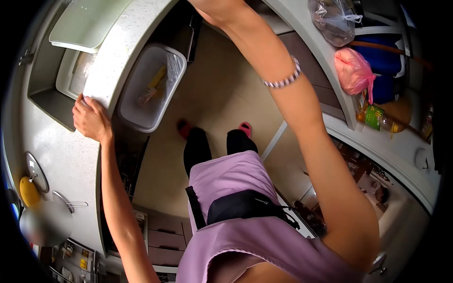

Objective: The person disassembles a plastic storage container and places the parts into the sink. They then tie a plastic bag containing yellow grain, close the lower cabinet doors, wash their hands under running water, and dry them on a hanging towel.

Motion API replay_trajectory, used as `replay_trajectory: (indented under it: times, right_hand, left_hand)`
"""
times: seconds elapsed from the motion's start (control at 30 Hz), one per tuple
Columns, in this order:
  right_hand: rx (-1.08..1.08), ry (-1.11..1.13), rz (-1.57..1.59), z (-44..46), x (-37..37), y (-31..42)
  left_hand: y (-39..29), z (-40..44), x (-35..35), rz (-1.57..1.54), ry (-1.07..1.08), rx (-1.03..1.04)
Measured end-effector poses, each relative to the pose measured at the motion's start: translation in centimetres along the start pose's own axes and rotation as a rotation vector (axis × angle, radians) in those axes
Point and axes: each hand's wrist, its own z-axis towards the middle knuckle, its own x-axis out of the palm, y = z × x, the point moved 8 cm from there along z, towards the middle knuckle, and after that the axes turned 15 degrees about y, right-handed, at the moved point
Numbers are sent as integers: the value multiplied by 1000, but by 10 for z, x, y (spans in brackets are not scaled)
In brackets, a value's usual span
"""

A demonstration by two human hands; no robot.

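Note:
My left hand (92, 119) lies on the speckled white counter (56, 137) at the near corner of the sink (47, 96). Its fingers are bent over the sink's edge, a little apart, and I see nothing held in them. My right arm, with a beaded bracelet (283, 79) on it, reaches to the top of the view. Only the heel of my right hand (214, 8) shows there; its fingers are out of frame. Below the counter edge stands a grey bin (123, 101) with a clear liner and some yellow and pinkish waste inside.
A pale green tub (85, 23) and a white container (66, 73) sit at the sink. A pot lid (37, 170) and a yellow object (29, 191) lie on the counter. Opposite are a pink bag (351, 70), a clear bag (332, 21) and a bottle (373, 117).

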Motion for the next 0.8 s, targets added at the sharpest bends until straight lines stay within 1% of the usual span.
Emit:
replay_trajectory:
  times: [0.07,0.1,0.13,0.17,0.23,0.3,0.37,0.4,0.43,0.47,0.53,0.6,0.67,0.73,0.77,0.8]
  right_hand:
    - [82,-154,25,-115,-7,1]
    - [277,-432,228,-216,-17,-43]
    - [293,-509,284,-289,-30,-78]
    - [399,-672,296,-360,-37,-110]
    - [483,-911,369,-500,-37,-191]
    - [647,-1073,348,-620,-14,-267]
    - [675,-1198,351,-726,29,-353]
    - [839,-1178,253,-785,57,-408]
    - [876,-1142,33,-823,80,-453]
    - [1135,-1034,-123,-824,98,-461]
    - [1242,-816,-349,-832,130,-515]
    - [1211,-629,-703,-835,132,-558]
    - [1183,-441,-917,-826,121,-587]
    - [1221,-316,-1094,-824,102,-625]
    - [1218,-317,-1072,-823,97,-641]
    - [1150,-352,-1077,-820,90,-649]
  left_hand:
    - [5,3,6,18,-14,16]
    - [17,15,0,-4,-1,9]
    - [30,19,1,-36,24,-10]
    - [46,29,11,-75,41,-24]
    - [78,43,30,-121,61,-27]
    - [104,30,45,-97,59,23]
    - [123,5,55,-41,85,70]
    - [137,-9,56,-21,90,82]
    - [148,-25,62,-6,96,88]
    - [156,-40,66,13,109,94]
    - [169,-71,77,34,125,101]
    - [173,-100,94,65,152,98]
    - [181,-126,104,91,176,85]
    - [188,-145,117,106,196,73]
    - [192,-153,121,111,204,64]
    - [194,-161,126,117,210,60]
